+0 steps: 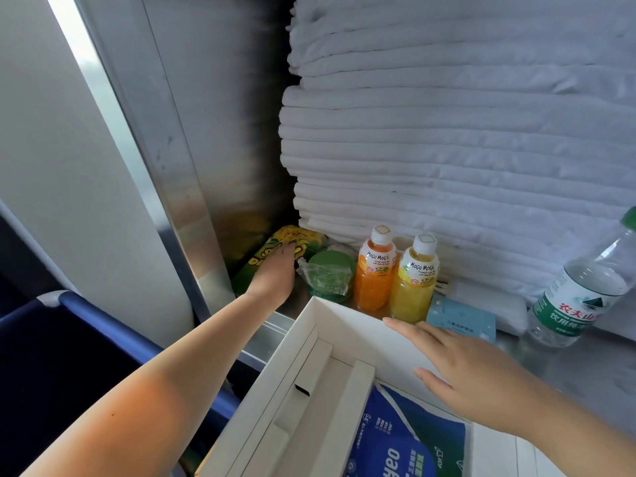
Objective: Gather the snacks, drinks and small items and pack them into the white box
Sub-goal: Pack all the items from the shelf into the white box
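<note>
Under the left hand [275, 270], a yellow-green snack bag [280, 244].

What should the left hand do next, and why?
Probably close the left hand on the yellow-green snack bag and lift it toward the white box. The fingers already lie on the bag in the back corner, while the right hand rests open over the box, which still has room beside the blue pouch.
</note>
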Action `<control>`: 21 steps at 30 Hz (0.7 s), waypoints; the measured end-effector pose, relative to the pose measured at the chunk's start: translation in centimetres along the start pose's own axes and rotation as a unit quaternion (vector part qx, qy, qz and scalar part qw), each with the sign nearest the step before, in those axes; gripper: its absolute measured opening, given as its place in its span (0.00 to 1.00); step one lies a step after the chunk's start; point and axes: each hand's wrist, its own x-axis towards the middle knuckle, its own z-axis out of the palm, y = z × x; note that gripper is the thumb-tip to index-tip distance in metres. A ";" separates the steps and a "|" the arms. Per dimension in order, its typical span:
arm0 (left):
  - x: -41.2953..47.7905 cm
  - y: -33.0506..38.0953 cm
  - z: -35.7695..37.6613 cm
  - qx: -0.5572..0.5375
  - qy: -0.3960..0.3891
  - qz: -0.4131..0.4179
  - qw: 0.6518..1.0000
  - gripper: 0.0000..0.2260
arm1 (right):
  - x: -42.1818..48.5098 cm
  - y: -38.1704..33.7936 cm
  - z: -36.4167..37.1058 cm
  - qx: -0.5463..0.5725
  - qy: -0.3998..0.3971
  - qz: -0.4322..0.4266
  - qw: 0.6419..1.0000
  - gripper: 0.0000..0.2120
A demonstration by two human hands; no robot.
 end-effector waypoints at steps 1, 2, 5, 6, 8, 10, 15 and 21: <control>0.0 -0.1 -0.1 -0.007 0.005 0.001 1.000 0.26 | 0.0 0.0 0.0 0.001 0.001 0.001 1.000 0.34; -0.1 -0.1 -0.3 -0.013 0.010 0.002 1.000 0.26 | 0.0 0.0 0.0 0.001 0.003 0.002 1.000 0.34; -0.3 -0.2 -0.9 -0.029 0.018 0.010 0.999 0.26 | 0.0 0.0 0.0 0.004 0.003 0.002 1.000 0.35; -0.5 -0.2 -1.2 -0.033 0.022 0.015 0.999 0.26 | 0.0 0.0 0.0 0.005 0.002 0.002 1.000 0.35; -0.9 0.0 -1.7 -0.042 0.033 0.027 0.998 0.26 | 0.0 0.0 -0.1 0.007 0.002 0.001 1.000 0.35; -1.2 0.4 -2.4 -0.051 0.050 0.036 0.997 0.26 | 0.0 0.0 0.0 0.006 0.002 0.000 1.000 0.35; -2.7 2.2 -4.9 -0.070 0.099 0.070 0.990 0.25 | -0.1 -0.3 -0.3 -0.003 0.000 -0.003 1.000 0.33; -5.6 4.9 -7.4 -0.020 0.106 0.153 0.982 0.27 | -0.2 -0.3 -0.9 0.030 0.019 -0.005 0.999 0.30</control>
